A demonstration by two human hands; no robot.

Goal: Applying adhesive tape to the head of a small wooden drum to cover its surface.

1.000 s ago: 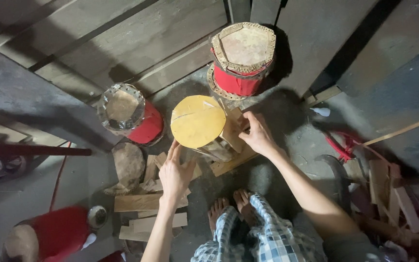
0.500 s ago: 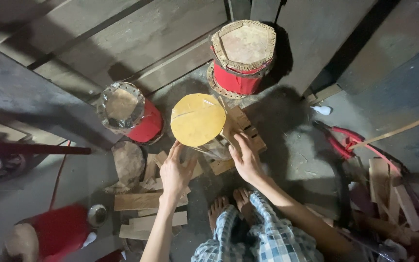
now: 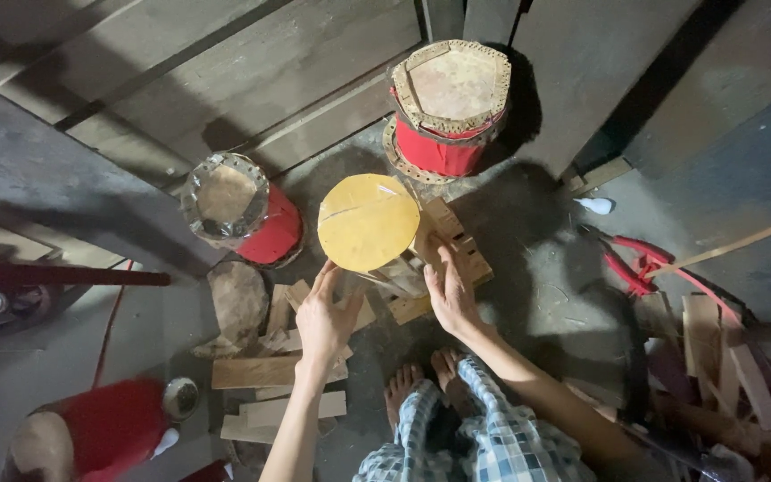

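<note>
Yellow-topped drum [image 3: 368, 222] stands upright on the floor just ahead of you, between your hands: your left hand [image 3: 323, 319] open at its near-left edge, your right hand [image 3: 451, 295] spread flat against its right side, equally near.

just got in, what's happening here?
A person crouches barefoot on a concrete floor, both hands at a small drum with a yellow round top. The left hand reaches up to its lower edge; the right hand lies against its side, by slatted wood pieces. Two red drums, one at the left and a larger one behind, stand nearby. Wood offcuts lie under the left arm.
</note>
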